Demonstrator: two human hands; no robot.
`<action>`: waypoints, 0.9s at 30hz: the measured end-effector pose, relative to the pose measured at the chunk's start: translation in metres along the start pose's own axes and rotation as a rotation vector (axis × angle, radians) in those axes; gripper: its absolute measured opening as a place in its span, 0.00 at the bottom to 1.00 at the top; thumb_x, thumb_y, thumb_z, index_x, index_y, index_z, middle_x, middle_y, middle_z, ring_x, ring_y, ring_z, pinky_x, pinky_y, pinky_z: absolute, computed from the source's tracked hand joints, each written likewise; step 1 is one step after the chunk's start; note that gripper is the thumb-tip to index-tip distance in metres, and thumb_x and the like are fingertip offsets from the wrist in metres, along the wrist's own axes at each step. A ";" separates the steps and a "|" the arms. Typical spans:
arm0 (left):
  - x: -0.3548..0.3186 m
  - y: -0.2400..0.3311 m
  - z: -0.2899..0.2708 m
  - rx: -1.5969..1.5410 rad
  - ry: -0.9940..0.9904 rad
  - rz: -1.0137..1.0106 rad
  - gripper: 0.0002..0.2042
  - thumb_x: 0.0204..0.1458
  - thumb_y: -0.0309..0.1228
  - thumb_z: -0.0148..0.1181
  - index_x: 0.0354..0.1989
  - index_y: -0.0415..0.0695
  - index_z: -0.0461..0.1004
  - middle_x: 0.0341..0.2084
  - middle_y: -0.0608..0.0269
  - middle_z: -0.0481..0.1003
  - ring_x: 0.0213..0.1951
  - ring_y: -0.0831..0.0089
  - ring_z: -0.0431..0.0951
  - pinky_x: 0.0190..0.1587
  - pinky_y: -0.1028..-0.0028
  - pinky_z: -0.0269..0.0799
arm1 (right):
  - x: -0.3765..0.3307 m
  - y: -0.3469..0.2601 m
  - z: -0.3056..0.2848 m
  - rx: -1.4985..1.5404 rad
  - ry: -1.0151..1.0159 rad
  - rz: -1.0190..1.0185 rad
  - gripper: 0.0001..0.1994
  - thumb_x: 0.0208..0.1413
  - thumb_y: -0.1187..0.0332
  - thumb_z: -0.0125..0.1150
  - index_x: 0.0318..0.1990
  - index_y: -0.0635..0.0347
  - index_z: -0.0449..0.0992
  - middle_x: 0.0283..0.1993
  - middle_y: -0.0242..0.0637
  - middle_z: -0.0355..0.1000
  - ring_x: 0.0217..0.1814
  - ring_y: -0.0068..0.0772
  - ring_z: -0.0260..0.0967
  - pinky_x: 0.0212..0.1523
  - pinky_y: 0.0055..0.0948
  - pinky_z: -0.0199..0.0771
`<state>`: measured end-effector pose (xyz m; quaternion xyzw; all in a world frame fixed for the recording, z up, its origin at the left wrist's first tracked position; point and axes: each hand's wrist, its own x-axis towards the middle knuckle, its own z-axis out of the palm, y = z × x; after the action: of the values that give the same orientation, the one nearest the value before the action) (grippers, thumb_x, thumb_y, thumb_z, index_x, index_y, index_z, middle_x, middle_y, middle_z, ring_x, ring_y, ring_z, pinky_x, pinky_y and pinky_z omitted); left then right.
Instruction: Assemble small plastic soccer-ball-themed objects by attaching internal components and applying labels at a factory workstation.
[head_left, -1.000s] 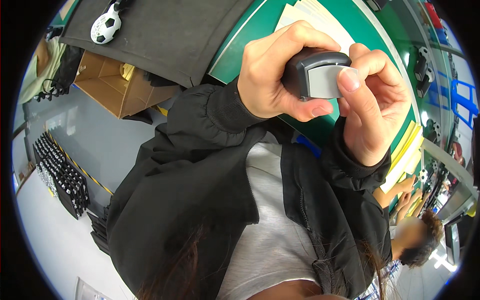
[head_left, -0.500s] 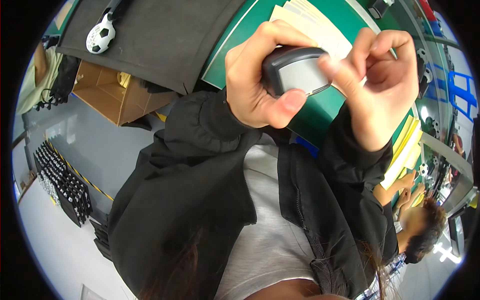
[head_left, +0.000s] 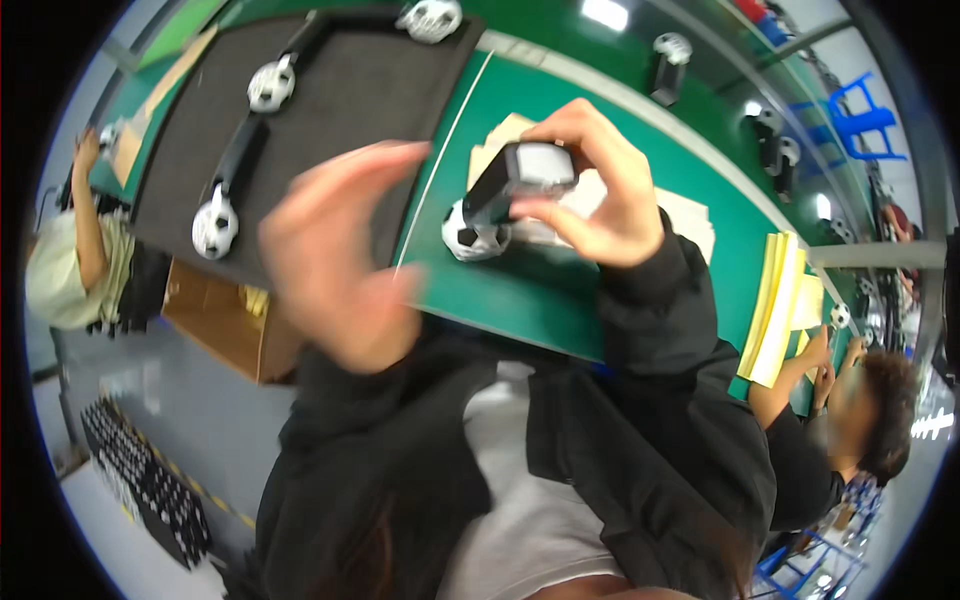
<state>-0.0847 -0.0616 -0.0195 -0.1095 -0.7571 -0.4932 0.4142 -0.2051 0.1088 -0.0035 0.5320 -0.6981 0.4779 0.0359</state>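
My right hand (head_left: 615, 190) grips a black handle (head_left: 490, 190) between thumb and fingers, its grey end panel turned up toward me. At the handle's lower end shows a black-and-white soccer-ball head (head_left: 474, 236); it seems joined to the handle. To the left, my left hand (head_left: 345, 260) is blurred by motion, thumb and fingers apart, holding nothing. Pale yellow paper sheets (head_left: 690, 215) lie on the green table (head_left: 480, 290) behind and beneath my right hand.
On a dark mat (head_left: 370, 100) at the left lie more black handles with soccer-ball heads (head_left: 215, 228). A cardboard box (head_left: 215, 325) stands below it. Yellow sheets (head_left: 775, 310) are stacked at the right, near a co-worker (head_left: 800, 440). Another person (head_left: 75, 260) is at far left. Similar pieces (head_left: 670, 70) lie beyond a pale rail.
My left hand has let go of the handle and moved left. My right hand now holds it, lower over the table and turned so the ball head shows. The view has shifted.
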 end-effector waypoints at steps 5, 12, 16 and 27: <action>0.042 0.045 -0.058 0.030 0.666 0.328 0.09 0.48 0.31 0.43 0.28 0.38 0.68 0.29 0.50 0.71 0.31 0.61 0.72 0.34 0.70 0.71 | 0.036 0.093 -0.028 -0.454 0.482 -0.090 0.18 0.31 0.76 0.65 0.33 0.63 0.67 0.32 0.36 0.65 0.23 0.26 0.61 0.24 0.21 0.64; 0.034 0.053 -0.082 0.120 0.608 0.377 0.09 0.48 0.31 0.43 0.29 0.38 0.68 0.30 0.51 0.71 0.31 0.62 0.72 0.34 0.70 0.71 | 0.061 0.257 -0.066 -1.212 0.128 0.397 0.17 0.35 0.66 0.57 0.37 0.54 0.64 0.34 0.43 0.65 0.32 0.48 0.68 0.28 0.40 0.67; 0.029 0.054 -0.102 0.220 0.545 0.365 0.09 0.48 0.30 0.43 0.30 0.37 0.68 0.31 0.51 0.71 0.31 0.63 0.72 0.34 0.70 0.71 | 0.034 0.263 -0.094 -1.174 0.295 0.280 0.10 0.41 0.64 0.56 0.31 0.54 0.68 0.34 0.37 0.68 0.31 0.43 0.68 0.28 0.37 0.67; 0.049 0.026 -0.051 0.147 0.450 0.410 0.10 0.48 0.29 0.42 0.32 0.36 0.67 0.32 0.52 0.71 0.30 0.65 0.72 0.35 0.71 0.71 | -0.012 0.054 -0.082 -0.404 -0.202 0.171 0.04 0.43 0.72 0.58 0.27 0.62 0.70 0.24 0.34 0.70 0.23 0.30 0.65 0.27 0.25 0.66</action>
<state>-0.0738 -0.1035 0.0419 -0.1177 -0.6423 -0.3551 0.6689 -0.2790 0.1741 0.0001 0.4979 -0.8221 0.2745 0.0309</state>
